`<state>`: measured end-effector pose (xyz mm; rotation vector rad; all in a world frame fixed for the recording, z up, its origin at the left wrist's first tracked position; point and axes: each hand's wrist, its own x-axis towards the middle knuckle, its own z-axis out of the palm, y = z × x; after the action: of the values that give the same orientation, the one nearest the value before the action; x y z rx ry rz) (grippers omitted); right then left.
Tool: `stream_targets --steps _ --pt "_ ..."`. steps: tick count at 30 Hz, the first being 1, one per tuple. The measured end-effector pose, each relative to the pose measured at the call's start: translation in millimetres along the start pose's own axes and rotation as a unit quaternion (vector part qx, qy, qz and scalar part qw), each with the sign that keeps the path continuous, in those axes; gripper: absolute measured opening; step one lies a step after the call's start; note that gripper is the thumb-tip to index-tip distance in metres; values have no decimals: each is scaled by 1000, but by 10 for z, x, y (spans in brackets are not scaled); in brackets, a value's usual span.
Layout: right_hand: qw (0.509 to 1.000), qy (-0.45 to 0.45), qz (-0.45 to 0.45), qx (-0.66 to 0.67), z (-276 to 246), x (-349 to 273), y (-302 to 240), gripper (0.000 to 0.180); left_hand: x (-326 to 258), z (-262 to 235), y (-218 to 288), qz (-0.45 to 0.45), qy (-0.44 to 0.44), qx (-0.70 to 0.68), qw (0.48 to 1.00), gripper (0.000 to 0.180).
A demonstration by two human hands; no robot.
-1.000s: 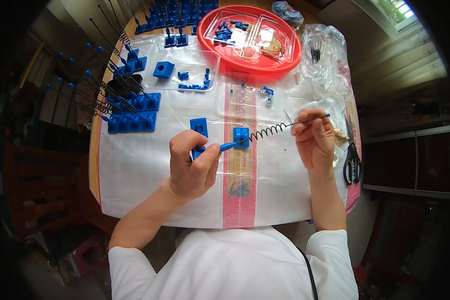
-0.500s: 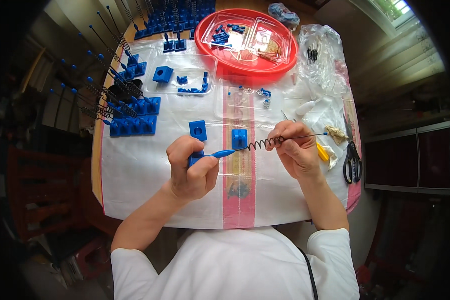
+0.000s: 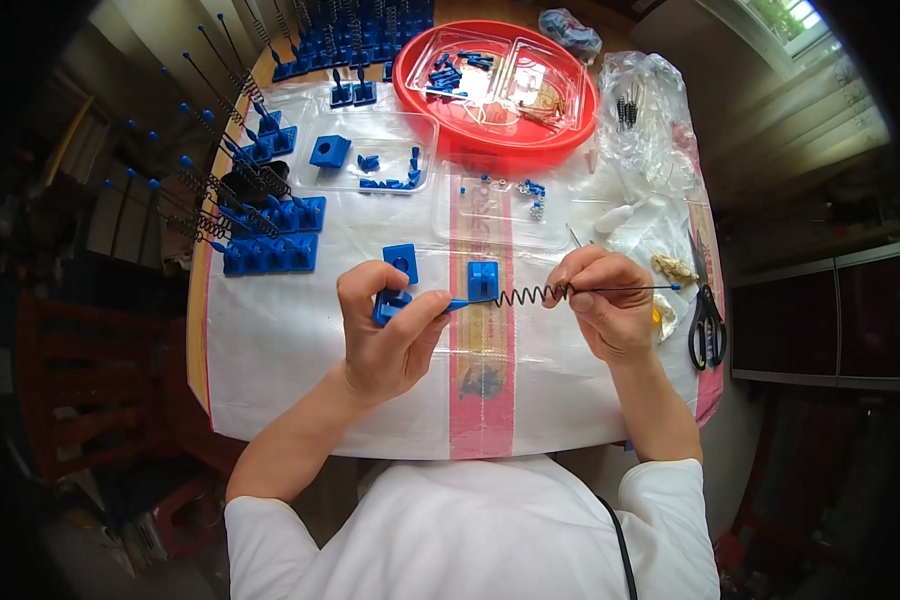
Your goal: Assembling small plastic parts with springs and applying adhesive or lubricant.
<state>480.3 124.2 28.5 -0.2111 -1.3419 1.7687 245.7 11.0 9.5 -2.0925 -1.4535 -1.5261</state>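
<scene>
My left hand (image 3: 388, 325) is closed around a blue plastic piece (image 3: 459, 304) with a square base and a tapered stem pointing right. From the stem's tip runs a black coil spring (image 3: 520, 296), lying nearly level. Its right end is pinched in my right hand (image 3: 607, 300), and a thin straight rod with a small blue tip sticks out beyond those fingers. Just behind the spring stands a blue block (image 3: 482, 279) on the table cover. Another blue square base with a round hole (image 3: 401, 263) lies behind my left hand. My fingers partly hide the held base.
Assembled blue bases with springs (image 3: 270, 255) crowd the left side and far edge. A clear tray (image 3: 315, 180) holds blue parts; a red basin (image 3: 410, 108) stands behind it. Small parts lie on another clear tray (image 3: 460, 228). Black scissors (image 3: 708, 335) and a plastic bag (image 3: 650, 90) are at right.
My right hand has shifted slightly right along with the spring's end, and the rod now points more level. The blue stem has tipped flatter in my left hand.
</scene>
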Motion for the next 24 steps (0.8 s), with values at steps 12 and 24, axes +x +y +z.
stream_targets --steps 12,24 --pt "977 0 -110 -182 190 843 -764 19 -31 36 -110 -314 38 -331 889 18" --pt "903 -104 -114 -401 1048 2164 -889 13 108 47 -28 -420 138 -489 752 77"
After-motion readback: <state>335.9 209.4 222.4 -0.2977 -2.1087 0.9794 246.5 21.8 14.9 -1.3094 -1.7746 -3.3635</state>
